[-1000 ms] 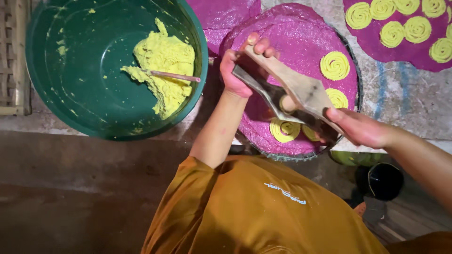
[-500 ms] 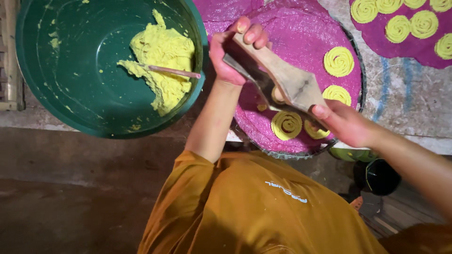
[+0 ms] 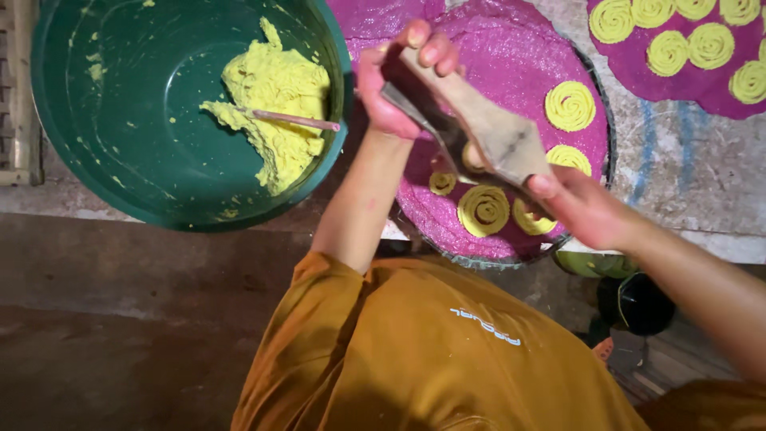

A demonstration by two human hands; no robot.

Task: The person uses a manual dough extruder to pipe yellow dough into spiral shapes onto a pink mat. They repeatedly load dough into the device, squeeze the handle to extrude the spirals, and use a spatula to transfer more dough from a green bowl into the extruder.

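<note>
concrete bench, w/ big green tub [image 3: 120, 175] of soft yellow dough [image 3: 275, 104] at left. round purple mat [image 3: 519, 80] carries the piped spirals [image 3: 483, 209]. wooden press [image 3: 479, 132] hangs over mat: looks stiff, prob heavy-ish, best held at both ends. left hand [image 3: 399, 80] fingers wrapped on upper end, right hand [image 3: 590, 211] closed on lower end.
</note>
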